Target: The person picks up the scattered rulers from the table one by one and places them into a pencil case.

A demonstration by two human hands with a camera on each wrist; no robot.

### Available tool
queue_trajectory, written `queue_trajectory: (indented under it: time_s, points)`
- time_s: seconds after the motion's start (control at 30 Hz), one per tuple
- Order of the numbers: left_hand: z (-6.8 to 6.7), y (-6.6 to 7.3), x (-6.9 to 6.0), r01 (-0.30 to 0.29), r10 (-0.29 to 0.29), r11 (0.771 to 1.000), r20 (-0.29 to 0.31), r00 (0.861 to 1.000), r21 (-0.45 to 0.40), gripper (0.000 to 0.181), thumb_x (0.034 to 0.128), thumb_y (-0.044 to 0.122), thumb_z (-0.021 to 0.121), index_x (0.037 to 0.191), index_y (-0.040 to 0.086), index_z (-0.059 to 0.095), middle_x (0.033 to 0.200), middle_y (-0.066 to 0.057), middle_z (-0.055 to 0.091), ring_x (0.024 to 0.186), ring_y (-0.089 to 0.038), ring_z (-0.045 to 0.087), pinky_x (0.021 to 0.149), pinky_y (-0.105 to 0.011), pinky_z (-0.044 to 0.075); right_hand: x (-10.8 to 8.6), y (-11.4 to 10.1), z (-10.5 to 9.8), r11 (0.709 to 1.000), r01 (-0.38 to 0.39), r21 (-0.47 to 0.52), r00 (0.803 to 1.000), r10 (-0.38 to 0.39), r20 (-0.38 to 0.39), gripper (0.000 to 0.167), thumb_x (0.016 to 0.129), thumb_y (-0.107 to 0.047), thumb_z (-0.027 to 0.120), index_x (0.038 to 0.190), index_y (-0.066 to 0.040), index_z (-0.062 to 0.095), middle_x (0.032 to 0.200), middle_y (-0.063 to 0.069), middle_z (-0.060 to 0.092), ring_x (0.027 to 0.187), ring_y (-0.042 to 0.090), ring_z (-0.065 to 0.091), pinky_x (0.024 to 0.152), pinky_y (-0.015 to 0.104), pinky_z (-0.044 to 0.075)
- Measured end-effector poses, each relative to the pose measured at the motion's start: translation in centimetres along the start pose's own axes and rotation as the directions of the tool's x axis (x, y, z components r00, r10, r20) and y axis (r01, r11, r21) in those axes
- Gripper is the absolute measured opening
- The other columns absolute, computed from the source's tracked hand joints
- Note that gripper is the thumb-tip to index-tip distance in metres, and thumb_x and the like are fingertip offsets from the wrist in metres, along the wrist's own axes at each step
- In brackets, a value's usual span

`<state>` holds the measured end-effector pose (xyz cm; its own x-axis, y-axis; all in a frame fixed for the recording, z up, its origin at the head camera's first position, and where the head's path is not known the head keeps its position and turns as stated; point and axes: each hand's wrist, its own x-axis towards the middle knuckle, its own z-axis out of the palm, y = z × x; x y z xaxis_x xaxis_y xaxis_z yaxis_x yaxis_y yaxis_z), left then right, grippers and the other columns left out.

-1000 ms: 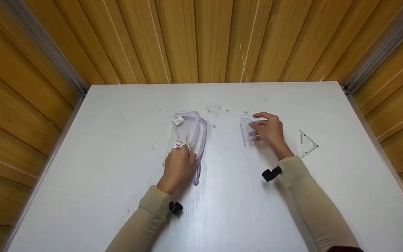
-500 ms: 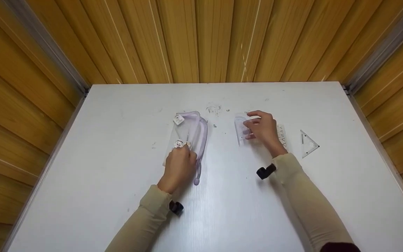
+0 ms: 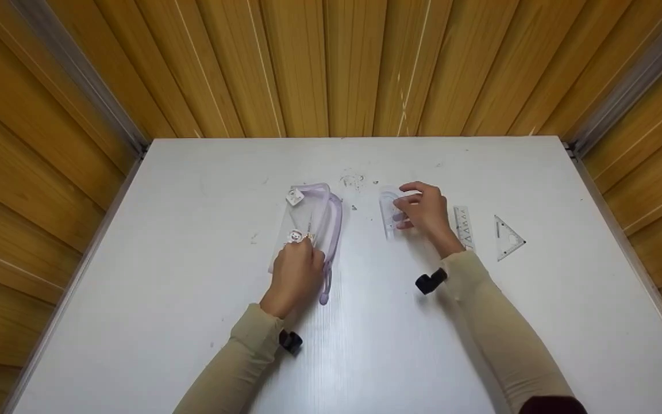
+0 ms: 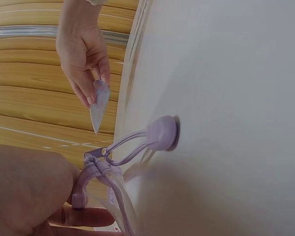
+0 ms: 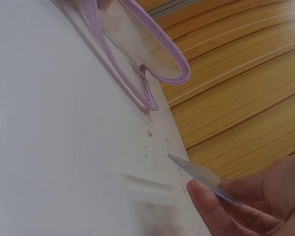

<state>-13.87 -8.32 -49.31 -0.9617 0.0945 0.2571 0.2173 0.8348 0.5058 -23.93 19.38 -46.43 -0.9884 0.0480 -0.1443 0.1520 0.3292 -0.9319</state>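
Note:
In the head view my left hand grips a see-through zip pouch with lavender edging. The pouch stands open at its zipped side, and its zip pull hangs out toward the table in the left wrist view. A white eraser-like block and a small round white cartoon-face piece show at the pouch. To its right, my right hand pinches a thin clear protractor between thumb and fingers. The right wrist view has the protractor nearly edge-on, raised above the table and apart from the pouch.
Right of my right hand, a clear stencil ruler lies on the white table. Farther right is a clear set square. Wood-look panels rise behind the table's far edge.
My right hand has moved left with the protractor, toward the pouch, and uncovered the stencil ruler. The left hand and pouch have stayed nearly still.

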Motion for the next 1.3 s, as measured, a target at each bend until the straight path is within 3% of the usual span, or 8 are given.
queue_trajectory:
  time_s: [0.2,0.43,0.8,1.1,1.3]
  points:
    - [0.0,0.0,0.0,-0.017,0.017,1.0,-0.006,1.0,0.014,0.025,0.092,0.01,0.056,0.068,0.01,0.052,0.063,-0.008,0.056,0.054,-0.023,0.055,0.049,-0.046,0.049,0.2,-0.1,0.5,1.0,0.013,-0.021,1.0,-0.013,0.003,0.038,0.095,-0.008,0.07,0.133,-0.004,0.062,0.108,0.017,0.074,0.074,0.027,0.075,0.06,0.04,0.06]
    - [0.0,0.2,0.0,0.014,-0.014,1.0,-0.002,1.0,0.007,0.022,0.0922,0.012,0.057,0.071,0.01,0.056,0.066,-0.009,0.059,0.056,-0.027,0.059,0.051,-0.048,0.05,0.4,-0.3,1.3,0.999,-0.004,-0.051,1.0,0.004,0.002,0.039,0.096,-0.008,0.069,0.134,-0.005,0.061,0.109,0.016,0.072,0.075,0.025,0.074,0.061,0.04,0.06]
    - [0.0,0.2,0.0,0.033,-0.033,0.999,0.003,0.999,0.015,0.02,0.0923,0.013,0.058,0.073,0.008,0.058,0.068,-0.01,0.059,0.057,-0.027,0.057,0.052,-0.049,0.049,0.8,-0.7,2.6,1.0,0.003,-0.008,1.0,-0.003,0.019,0.038,0.093,-0.004,0.07,0.13,-0.003,0.062,0.107,0.017,0.069,0.073,0.026,0.073,0.06,0.043,0.06]
    - [0.1,0.0,0.0,-0.02,0.021,1.0,-0.031,0.999,0.011,0.021,0.0897,0.009,0.058,0.07,0.005,0.057,0.062,-0.012,0.058,0.053,-0.025,0.056,0.049,-0.048,0.05,1.1,-0.8,3.6,1.0,0.008,-0.03,1.0,-0.007,0.023,0.036,0.092,-0.005,0.072,0.127,-0.007,0.065,0.107,0.015,0.07,0.066,0.025,0.072,0.06,0.044,0.06]
    - [0.1,0.0,0.0,-0.014,0.015,1.0,-0.031,0.999,0.013,0.022,0.0897,0.011,0.059,0.068,0.008,0.056,0.064,-0.012,0.059,0.055,-0.029,0.059,0.052,-0.051,0.05,1.1,-0.9,4.4,0.999,0.022,-0.026,0.999,-0.021,0.028,0.034,0.091,-0.005,0.074,0.124,-0.009,0.067,0.105,0.014,0.072,0.061,0.025,0.07,0.059,0.044,0.059]
